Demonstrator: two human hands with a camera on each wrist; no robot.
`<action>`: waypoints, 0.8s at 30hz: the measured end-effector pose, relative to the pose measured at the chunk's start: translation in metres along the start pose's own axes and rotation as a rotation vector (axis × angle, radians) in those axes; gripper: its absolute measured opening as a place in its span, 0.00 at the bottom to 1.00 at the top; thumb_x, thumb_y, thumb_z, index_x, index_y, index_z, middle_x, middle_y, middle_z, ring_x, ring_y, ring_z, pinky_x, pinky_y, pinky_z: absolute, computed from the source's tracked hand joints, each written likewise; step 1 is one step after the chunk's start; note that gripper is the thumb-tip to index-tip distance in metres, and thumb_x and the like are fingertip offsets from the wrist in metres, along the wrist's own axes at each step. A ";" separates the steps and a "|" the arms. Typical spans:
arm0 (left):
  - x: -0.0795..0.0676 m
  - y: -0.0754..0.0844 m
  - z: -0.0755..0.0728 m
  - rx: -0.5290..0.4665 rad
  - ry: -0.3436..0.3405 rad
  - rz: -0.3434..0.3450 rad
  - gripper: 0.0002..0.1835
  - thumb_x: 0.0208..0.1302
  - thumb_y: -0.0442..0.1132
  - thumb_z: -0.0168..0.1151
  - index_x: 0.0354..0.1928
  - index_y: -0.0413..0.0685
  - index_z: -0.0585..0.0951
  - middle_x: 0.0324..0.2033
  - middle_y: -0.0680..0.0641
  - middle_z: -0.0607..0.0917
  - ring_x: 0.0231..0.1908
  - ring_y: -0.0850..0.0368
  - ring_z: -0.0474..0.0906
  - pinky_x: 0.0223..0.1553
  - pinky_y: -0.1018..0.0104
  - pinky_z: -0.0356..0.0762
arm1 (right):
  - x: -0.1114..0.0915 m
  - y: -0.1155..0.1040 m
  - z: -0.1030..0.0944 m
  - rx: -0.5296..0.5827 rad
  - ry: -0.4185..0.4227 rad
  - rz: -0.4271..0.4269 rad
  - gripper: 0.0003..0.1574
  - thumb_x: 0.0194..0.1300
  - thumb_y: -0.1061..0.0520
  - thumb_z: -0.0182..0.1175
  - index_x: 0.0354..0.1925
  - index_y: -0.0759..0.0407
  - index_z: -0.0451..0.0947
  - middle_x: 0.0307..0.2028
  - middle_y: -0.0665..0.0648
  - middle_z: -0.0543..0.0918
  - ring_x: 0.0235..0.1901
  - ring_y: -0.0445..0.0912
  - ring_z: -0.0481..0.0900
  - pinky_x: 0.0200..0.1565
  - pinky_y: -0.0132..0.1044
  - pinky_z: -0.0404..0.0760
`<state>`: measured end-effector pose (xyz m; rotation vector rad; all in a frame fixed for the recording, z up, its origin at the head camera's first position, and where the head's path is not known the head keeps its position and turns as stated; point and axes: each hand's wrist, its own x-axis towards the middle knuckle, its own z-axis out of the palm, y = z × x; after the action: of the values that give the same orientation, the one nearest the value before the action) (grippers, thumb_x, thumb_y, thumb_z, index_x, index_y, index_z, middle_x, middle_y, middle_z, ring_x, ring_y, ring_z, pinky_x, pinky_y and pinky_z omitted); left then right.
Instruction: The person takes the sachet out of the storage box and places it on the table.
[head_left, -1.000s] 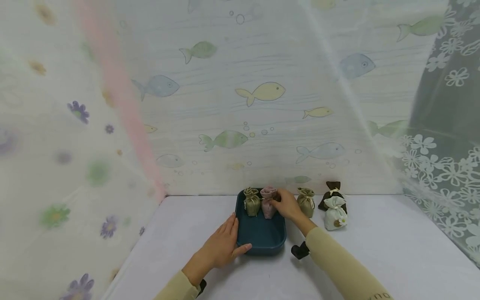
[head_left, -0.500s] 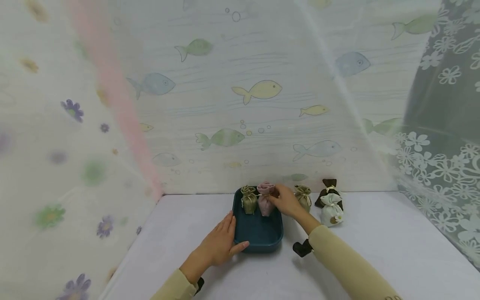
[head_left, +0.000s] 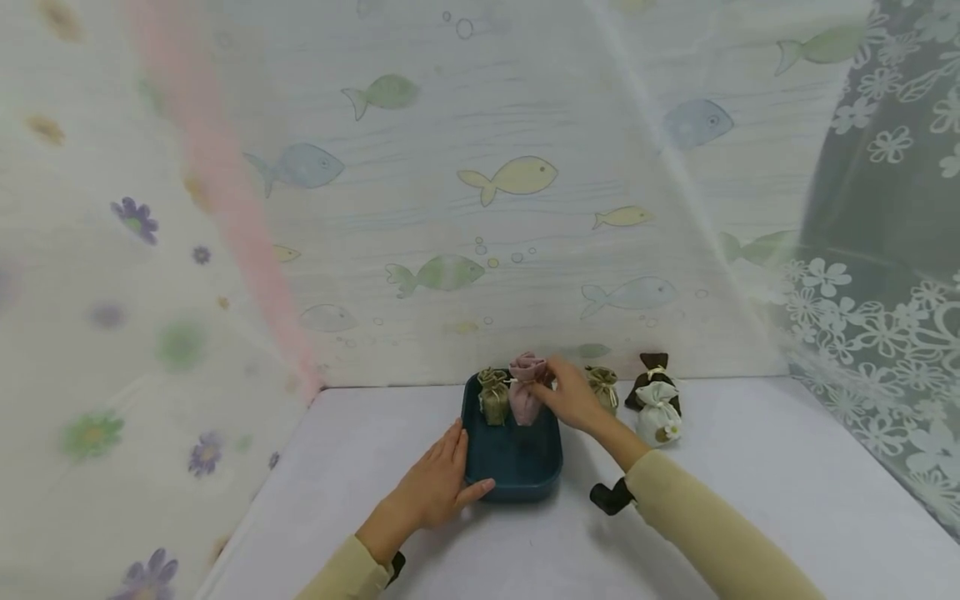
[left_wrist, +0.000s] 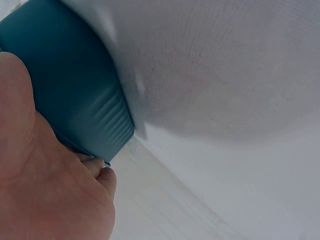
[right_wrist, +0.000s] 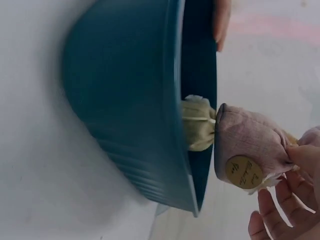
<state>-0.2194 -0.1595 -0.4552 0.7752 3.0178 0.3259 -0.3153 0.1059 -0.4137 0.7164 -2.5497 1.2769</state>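
Note:
A dark blue plastic bin point(head_left: 513, 462) stands on the white table. My left hand point(head_left: 431, 485) rests along its left side with fingers straight, the thumb stretched out at the front corner. With thumb and fingers, my right hand point(head_left: 576, 398) pinches a pink drawstring pouch point(head_left: 524, 407) at its tied neck. The right wrist view shows this pouch point(right_wrist: 245, 142), bearing a round tan label point(right_wrist: 244, 171), raised just above the bin's rim. An olive-green pouch point(head_left: 493, 403) stands inside the bin at the back left.
Right of the bin, another olive-green pouch point(head_left: 603, 388) is partly hidden by my right hand. Farther right, a white pouch point(head_left: 659, 417) with a flower stands before a dark brown pouch point(head_left: 652, 370). A fish-patterned curtain point(head_left: 480, 208) hangs along the table's back edge.
My right hand has raised the pink pouch a little from the bin. The left hand stays against the bin. The whole head view has shifted slightly.

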 end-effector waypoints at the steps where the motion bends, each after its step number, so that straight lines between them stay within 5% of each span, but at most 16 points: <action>1: 0.000 0.000 -0.001 -0.002 -0.003 -0.002 0.54 0.75 0.71 0.42 0.76 0.24 0.55 0.78 0.28 0.49 0.78 0.36 0.48 0.75 0.43 0.55 | 0.000 -0.002 -0.002 0.004 0.001 -0.001 0.09 0.73 0.59 0.63 0.46 0.64 0.76 0.42 0.61 0.81 0.41 0.54 0.80 0.40 0.45 0.80; 13: 0.002 -0.001 0.001 -0.001 -0.012 -0.020 0.54 0.74 0.71 0.45 0.77 0.25 0.54 0.79 0.30 0.49 0.79 0.38 0.48 0.75 0.44 0.54 | -0.011 -0.002 -0.018 0.016 0.038 -0.007 0.10 0.71 0.61 0.64 0.47 0.66 0.78 0.42 0.63 0.83 0.43 0.57 0.82 0.41 0.45 0.84; 24: 0.002 -0.004 0.004 0.005 -0.008 -0.014 0.55 0.73 0.73 0.41 0.77 0.27 0.53 0.79 0.31 0.48 0.79 0.39 0.47 0.75 0.45 0.54 | -0.032 0.012 -0.039 0.033 0.049 -0.013 0.15 0.71 0.63 0.64 0.55 0.68 0.79 0.44 0.63 0.84 0.37 0.53 0.84 0.32 0.35 0.83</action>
<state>-0.2229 -0.1613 -0.4599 0.7533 3.0165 0.3147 -0.2952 0.1530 -0.4105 0.6988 -2.4870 1.3182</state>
